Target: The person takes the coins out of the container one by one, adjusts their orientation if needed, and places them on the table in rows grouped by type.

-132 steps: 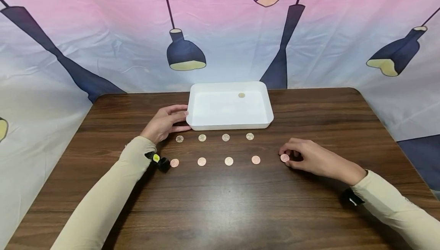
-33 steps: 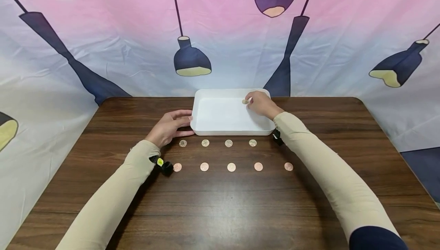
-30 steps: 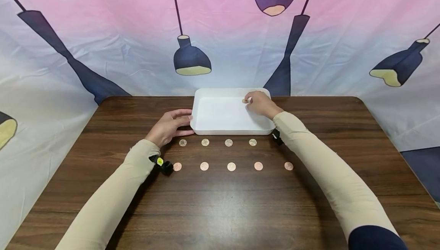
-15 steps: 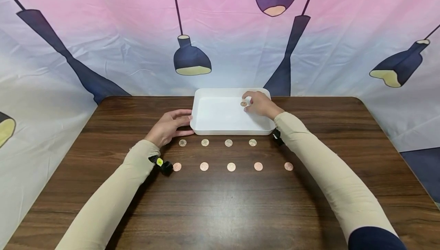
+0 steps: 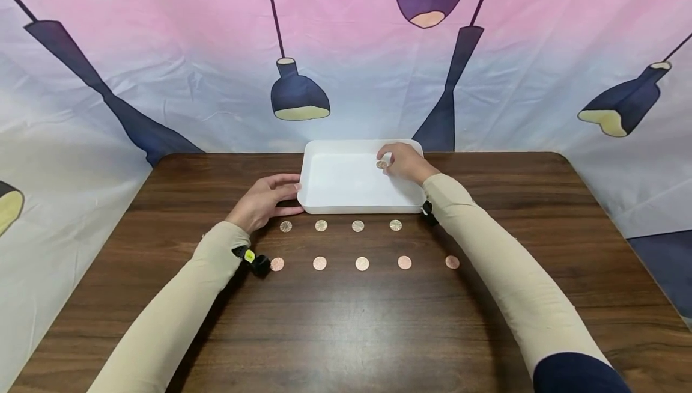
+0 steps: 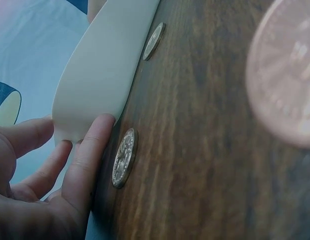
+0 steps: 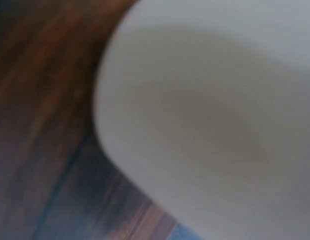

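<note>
A white rectangular tray [image 5: 354,208] stands at the back middle of the wooden table. My left hand [image 5: 262,201] rests against its left end with spread, fairly straight fingers. The left wrist view shows the fingertips [image 6: 97,127] touching the outer wall by a corner. Over the tray's right half is my right hand [image 5: 405,163], its thumb and a fingertip pinching a gold-toned coin [image 5: 381,164] close over the tray floor. In the right wrist view only the blurred tray [image 7: 205,125] and table show; the hand itself is out of that frame.
In front of the tray lie two rows of coins: a gold-toned row with one coin [image 5: 321,225], and nearer me a copper-coloured row with one coin [image 5: 361,264]. A printed cloth [image 5: 357,80] hangs behind the table's back edge [image 5: 503,152].
My right hand has let go of the rightmost copper-coloured coin, now lying in its row, and moved into the tray to the gold-toned coin. That coin has tipped between the fingers. My left hand stays put.
</note>
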A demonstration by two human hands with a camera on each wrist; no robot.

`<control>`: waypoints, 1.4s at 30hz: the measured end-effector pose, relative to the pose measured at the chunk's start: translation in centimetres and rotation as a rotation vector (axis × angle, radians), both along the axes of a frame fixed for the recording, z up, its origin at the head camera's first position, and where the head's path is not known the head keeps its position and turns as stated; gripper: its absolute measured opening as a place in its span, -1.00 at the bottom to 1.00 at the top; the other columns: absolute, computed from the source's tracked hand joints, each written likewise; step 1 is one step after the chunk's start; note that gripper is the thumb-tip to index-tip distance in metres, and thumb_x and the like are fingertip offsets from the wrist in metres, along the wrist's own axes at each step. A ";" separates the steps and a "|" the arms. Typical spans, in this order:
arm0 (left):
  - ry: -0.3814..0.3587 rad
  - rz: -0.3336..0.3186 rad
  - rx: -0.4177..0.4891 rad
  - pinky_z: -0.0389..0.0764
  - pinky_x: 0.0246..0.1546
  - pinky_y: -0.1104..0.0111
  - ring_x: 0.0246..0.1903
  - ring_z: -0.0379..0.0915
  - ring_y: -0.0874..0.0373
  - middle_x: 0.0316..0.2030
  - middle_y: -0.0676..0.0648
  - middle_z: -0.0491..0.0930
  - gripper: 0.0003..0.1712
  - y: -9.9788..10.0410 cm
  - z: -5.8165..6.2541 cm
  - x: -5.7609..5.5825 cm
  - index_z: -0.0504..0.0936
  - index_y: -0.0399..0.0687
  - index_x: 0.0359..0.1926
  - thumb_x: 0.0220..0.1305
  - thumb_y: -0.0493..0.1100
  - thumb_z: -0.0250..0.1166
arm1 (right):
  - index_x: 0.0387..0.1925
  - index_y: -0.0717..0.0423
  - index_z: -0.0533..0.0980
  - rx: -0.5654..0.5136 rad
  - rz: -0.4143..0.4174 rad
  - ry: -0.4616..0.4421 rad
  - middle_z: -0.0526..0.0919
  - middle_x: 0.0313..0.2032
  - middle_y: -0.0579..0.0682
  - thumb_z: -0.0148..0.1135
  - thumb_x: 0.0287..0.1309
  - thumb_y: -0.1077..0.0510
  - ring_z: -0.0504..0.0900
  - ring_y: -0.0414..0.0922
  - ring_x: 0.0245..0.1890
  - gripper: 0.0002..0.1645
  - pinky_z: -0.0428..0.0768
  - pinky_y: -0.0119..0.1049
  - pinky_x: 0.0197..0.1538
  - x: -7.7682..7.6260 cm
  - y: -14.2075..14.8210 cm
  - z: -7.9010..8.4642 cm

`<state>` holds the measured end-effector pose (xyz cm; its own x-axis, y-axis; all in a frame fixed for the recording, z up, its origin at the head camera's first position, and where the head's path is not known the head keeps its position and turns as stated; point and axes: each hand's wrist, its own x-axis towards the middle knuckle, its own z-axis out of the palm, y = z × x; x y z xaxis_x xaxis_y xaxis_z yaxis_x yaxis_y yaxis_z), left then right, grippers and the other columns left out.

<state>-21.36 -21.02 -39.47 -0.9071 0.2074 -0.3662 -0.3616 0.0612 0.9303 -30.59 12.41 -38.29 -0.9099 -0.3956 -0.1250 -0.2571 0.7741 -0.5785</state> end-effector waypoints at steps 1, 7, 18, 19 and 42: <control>-0.003 0.000 0.000 0.78 0.11 0.16 0.09 0.61 -0.01 0.41 -0.30 0.35 -0.38 0.0 -0.1 0.0 0.28 -0.22 0.57 0.61 -0.23 0.19 | 0.22 0.20 0.60 -0.004 -0.004 -0.011 0.57 -0.19 0.18 0.33 0.33 0.34 0.47 0.05 -0.21 -0.56 0.48 -0.20 -0.12 0.0 0.0 0.0; 0.014 -0.010 0.010 0.78 0.11 0.17 0.05 0.62 0.05 0.38 -0.28 0.35 -0.39 -0.2 -0.1 -0.1 0.29 -0.25 0.55 0.61 -0.25 0.20 | 0.20 0.21 0.60 -0.105 -0.064 -0.092 0.59 -0.12 0.19 0.33 0.32 0.36 0.46 0.03 -0.22 -0.57 0.45 -0.22 -0.16 -0.1 0.0 0.2; 0.017 -0.023 0.004 0.77 0.12 0.18 0.08 0.61 0.00 0.39 -0.32 0.33 -0.38 -0.4 -0.3 0.0 0.26 -0.26 0.57 0.62 -0.25 0.18 | -0.05 0.18 0.56 -0.071 -0.052 -0.076 0.55 -0.16 0.15 0.35 0.32 0.38 0.41 0.01 -0.24 -0.78 0.41 -0.24 -0.21 -0.3 -0.4 0.0; 0.017 -0.025 0.005 0.78 0.12 0.19 0.09 0.60 0.00 0.39 -0.31 0.33 -0.38 -0.4 -0.3 0.0 0.26 -0.26 0.57 0.62 -0.24 0.18 | -0.06 0.18 0.53 -0.063 -0.042 -0.067 0.54 -0.15 0.16 0.35 0.33 0.39 0.41 0.03 -0.23 -0.78 0.41 -0.22 -0.20 -0.2 -0.4 0.0; 0.014 -0.038 -0.015 0.75 0.16 0.21 0.26 0.49 -0.12 0.42 -0.33 0.32 -0.37 -0.5 -0.2 0.0 0.24 -0.24 0.58 0.63 -0.21 0.17 | 0.08 0.30 0.67 0.135 0.193 0.129 0.73 -0.02 0.22 0.14 0.48 0.32 0.60 0.08 -0.09 -0.72 0.62 -0.04 0.09 0.8 -0.3 0.4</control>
<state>-21.38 -21.56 -39.70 -0.9038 0.2363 -0.3568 -0.3458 0.0883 0.9342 -29.76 12.10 -37.89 -0.8308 -0.5514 -0.0764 -0.4727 0.7714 -0.4261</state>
